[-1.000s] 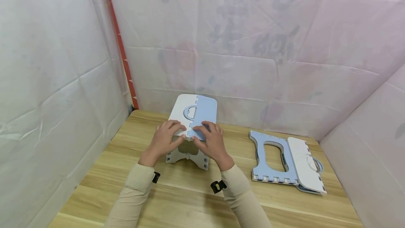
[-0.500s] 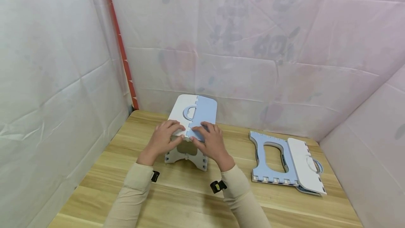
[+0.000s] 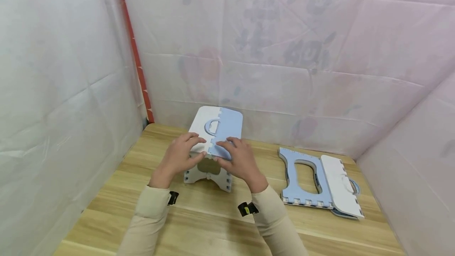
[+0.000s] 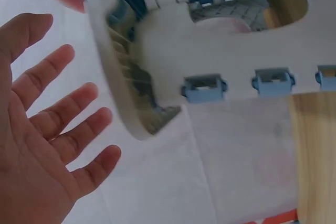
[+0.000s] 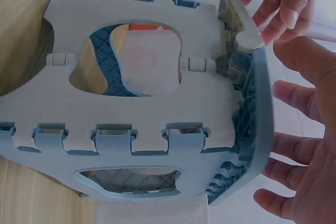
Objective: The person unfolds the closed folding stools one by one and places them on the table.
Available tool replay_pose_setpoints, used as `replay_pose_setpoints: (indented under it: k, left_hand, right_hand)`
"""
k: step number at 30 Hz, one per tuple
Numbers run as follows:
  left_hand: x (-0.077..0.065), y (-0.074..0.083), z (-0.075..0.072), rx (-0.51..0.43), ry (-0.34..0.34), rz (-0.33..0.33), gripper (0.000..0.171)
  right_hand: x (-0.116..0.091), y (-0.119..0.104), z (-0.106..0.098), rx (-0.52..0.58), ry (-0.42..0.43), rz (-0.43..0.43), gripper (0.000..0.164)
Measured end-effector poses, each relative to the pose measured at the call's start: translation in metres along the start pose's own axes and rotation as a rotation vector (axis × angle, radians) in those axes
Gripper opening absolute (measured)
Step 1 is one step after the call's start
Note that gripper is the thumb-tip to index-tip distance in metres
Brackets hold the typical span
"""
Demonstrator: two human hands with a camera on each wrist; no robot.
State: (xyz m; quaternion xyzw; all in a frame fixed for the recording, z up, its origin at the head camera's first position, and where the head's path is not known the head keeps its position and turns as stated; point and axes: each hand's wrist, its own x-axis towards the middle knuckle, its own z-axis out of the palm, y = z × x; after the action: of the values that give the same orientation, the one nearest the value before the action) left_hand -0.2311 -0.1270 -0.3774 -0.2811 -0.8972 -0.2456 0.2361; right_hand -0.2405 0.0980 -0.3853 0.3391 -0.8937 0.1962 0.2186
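Head view: left hand [image 3: 179, 154] and right hand [image 3: 243, 159] hung loosely spread over the stool [image 3: 229, 124], gripping nothing; probably unfolding, needed an even press.

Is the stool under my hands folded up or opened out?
Opened out: the stool stands with its seat flat, and the right wrist view shows its hinged end panel unfolded beneath.

I'm in what looks like a screened-off booth: faintly printed sheeting [image 3: 270, 90] rises behind my wood-grain table [image 3: 202, 224], a left sheet [image 3: 64, 90] and right sheet [image 3: 423, 157] flanking that table.
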Motion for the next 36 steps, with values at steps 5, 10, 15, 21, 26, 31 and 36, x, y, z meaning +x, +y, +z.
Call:
replay_pose_setpoints:
  k: [5,10,15,21,26,31,36]
  left_hand:
    - [-0.010,0.014,0.001,-0.012,0.059,0.030,0.030]
    - [-0.013,0.028,0.008,0.004,0.046,0.033,0.032]
    - [-0.012,0.038,0.015,0.005,0.047,0.060,0.032]
    - [-0.011,0.047,0.023,0.025,0.046,0.080,0.031]
    - [-0.012,0.056,0.034,0.021,0.053,0.129,0.029]
    - [-0.012,0.063,0.043,0.057,0.093,0.170,0.031]
    - [-0.009,0.070,0.049,0.027,0.082,0.199,0.030]
  right_hand:
    - [-0.013,0.000,-0.006,0.038,-0.004,0.026,0.042]
    - [-0.030,0.006,-0.017,0.026,-0.033,0.075,0.043]
    - [-0.041,0.012,-0.025,0.015,-0.029,0.103,0.047]
    - [-0.050,0.016,-0.031,-0.005,0.000,0.110,0.050]
    - [-0.063,0.021,-0.037,-0.005,0.010,0.125,0.053]
    - [-0.073,0.026,-0.043,-0.005,-0.006,0.148,0.055]
    - [-0.082,0.034,-0.046,-0.010,0.001,0.160,0.056]
